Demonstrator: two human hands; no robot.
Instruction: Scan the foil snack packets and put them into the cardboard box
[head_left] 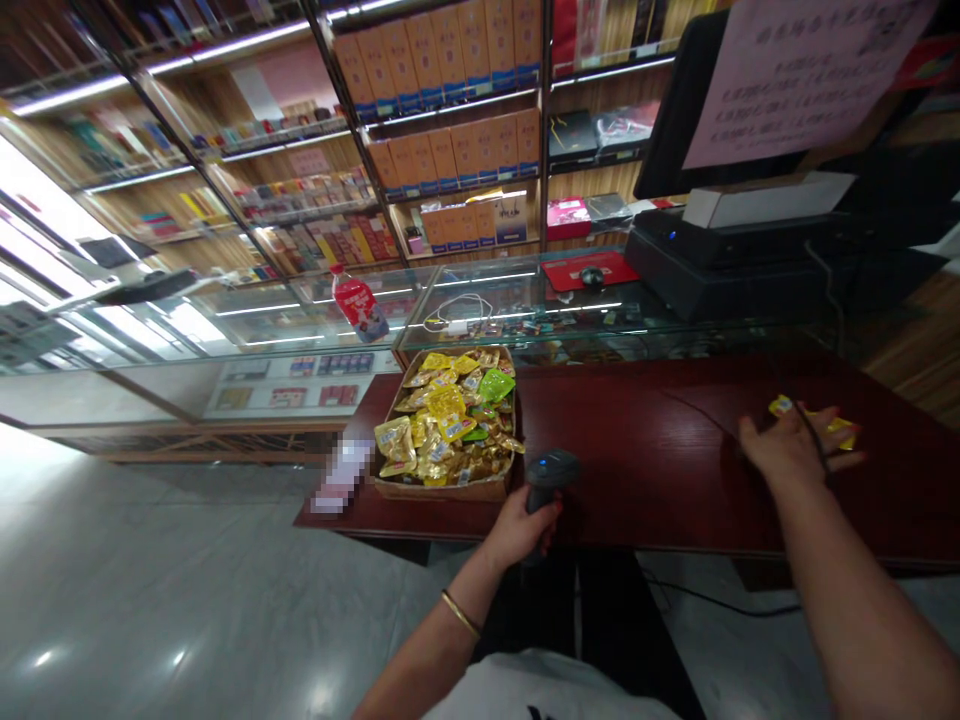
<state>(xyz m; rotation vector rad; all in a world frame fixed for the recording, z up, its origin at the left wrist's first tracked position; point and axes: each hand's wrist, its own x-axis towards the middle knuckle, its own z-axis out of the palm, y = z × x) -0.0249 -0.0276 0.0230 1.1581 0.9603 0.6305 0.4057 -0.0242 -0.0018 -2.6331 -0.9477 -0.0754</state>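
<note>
My left hand (521, 525) is wrapped round the handle of a dark barcode scanner (552, 468) with a small blue light on top, held at the front edge of the dark red table. Just left of it stands an open cardboard box (442, 490) heaped with small snack packets (448, 412), mostly gold and yellow with a few green. Over the table's right part, my right hand (791, 450) has its fingers spread. Yellow packaging (841, 432) shows beyond and beside those fingers, partly hidden by them. A thin dark cord (814, 435) crosses this hand.
The dark red table (622, 430) adjoins a glass display counter (510, 300). On the counter are a red-labelled bottle (358, 303), a mouse (592, 277) on a red mat and a black monitor (682, 110). A blurred-out flat object (343, 477) lies at the table's left end.
</note>
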